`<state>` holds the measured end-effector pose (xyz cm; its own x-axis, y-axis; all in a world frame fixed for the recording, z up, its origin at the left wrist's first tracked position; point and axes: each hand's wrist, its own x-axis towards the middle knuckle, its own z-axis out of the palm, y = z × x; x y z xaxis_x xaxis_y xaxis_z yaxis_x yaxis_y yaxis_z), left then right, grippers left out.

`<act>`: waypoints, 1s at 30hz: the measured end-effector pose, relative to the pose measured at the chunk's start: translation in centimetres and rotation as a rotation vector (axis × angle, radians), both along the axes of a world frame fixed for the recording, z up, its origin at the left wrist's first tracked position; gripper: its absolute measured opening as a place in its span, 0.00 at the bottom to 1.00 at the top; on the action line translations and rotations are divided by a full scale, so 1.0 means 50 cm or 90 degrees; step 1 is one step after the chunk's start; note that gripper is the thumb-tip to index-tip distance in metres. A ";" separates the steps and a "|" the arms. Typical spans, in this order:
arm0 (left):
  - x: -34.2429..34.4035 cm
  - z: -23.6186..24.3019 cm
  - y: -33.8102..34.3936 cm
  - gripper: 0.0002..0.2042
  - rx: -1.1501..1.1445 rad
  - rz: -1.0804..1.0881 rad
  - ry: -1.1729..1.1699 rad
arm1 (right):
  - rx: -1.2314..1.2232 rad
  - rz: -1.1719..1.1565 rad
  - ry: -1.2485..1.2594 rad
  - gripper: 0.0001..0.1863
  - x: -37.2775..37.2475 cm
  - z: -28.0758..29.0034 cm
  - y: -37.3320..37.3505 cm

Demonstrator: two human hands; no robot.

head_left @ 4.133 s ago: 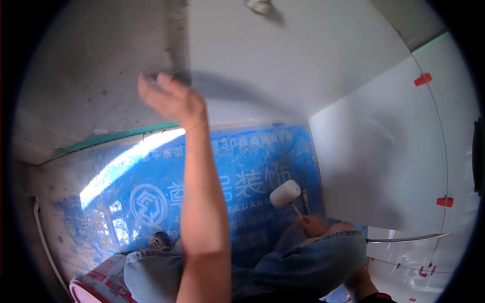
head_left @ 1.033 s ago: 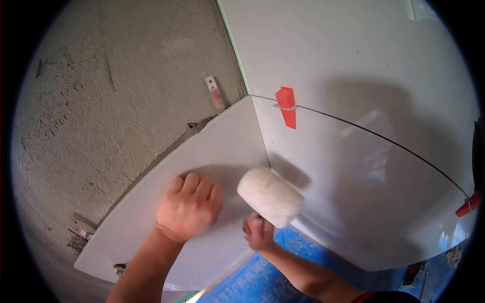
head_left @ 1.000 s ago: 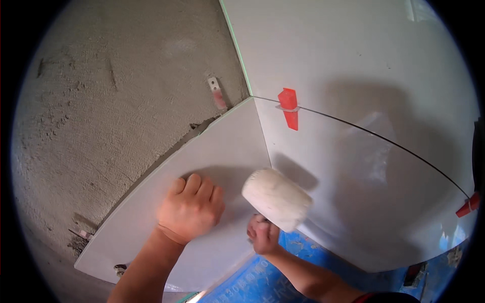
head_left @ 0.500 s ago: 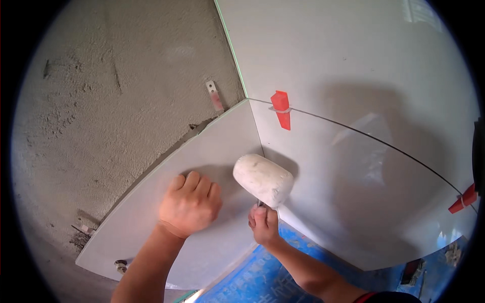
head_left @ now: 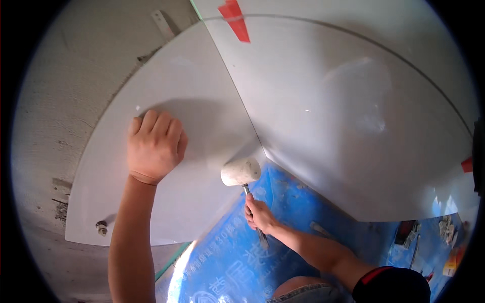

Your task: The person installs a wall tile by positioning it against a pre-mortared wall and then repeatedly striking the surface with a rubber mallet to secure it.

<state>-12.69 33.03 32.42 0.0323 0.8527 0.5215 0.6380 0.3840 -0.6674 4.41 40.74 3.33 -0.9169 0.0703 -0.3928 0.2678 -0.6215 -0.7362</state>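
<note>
My right hand (head_left: 258,213) is wrapped round the handle of a white rubber mallet. The mallet's head (head_left: 240,171) hangs in front of the lower part of a large grey wall tile (head_left: 202,76), left of the corner. Whether it touches the tile I cannot tell. Higher up, my left hand (head_left: 154,146) is balled into a fist at the face of this same tile, back of the hand towards me; its palm and fingertips are hidden. At the corner the tile meets another large grey tile (head_left: 303,141), with a red wedge (head_left: 235,21) in the joint above it.
Blue printed sheeting (head_left: 227,257) covers the floor. A pipe fitting (head_left: 101,228) pokes out through the left tile. Rough plaster (head_left: 60,116) with a metal strip (head_left: 162,25) borders that tile. Tools (head_left: 406,233) lie at the lower right, and another red wedge (head_left: 467,164) sits at the right edge.
The view has tilted downward, showing more floor. The mallet has moved lower, away from the upper part of the corner. My left fist appears farther left and higher in the picture.
</note>
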 end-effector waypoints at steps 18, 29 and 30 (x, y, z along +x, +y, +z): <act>0.006 -0.081 -0.002 0.08 -0.103 0.038 -0.046 | -0.677 -0.381 -0.243 0.33 -0.097 0.014 -0.018; 0.004 -0.073 0.002 0.07 -0.095 -0.014 -0.047 | -0.196 -0.138 0.141 0.28 0.012 0.122 0.007; 0.000 -0.083 0.001 0.07 -0.088 -0.030 -0.057 | -0.095 -0.210 0.255 0.26 -0.007 0.133 0.002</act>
<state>-12.71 33.08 28.29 0.0321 0.9151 0.4019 0.7127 0.2609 -0.6511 4.05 40.83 9.98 -0.9356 0.3501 -0.0445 -0.2430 -0.7305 -0.6383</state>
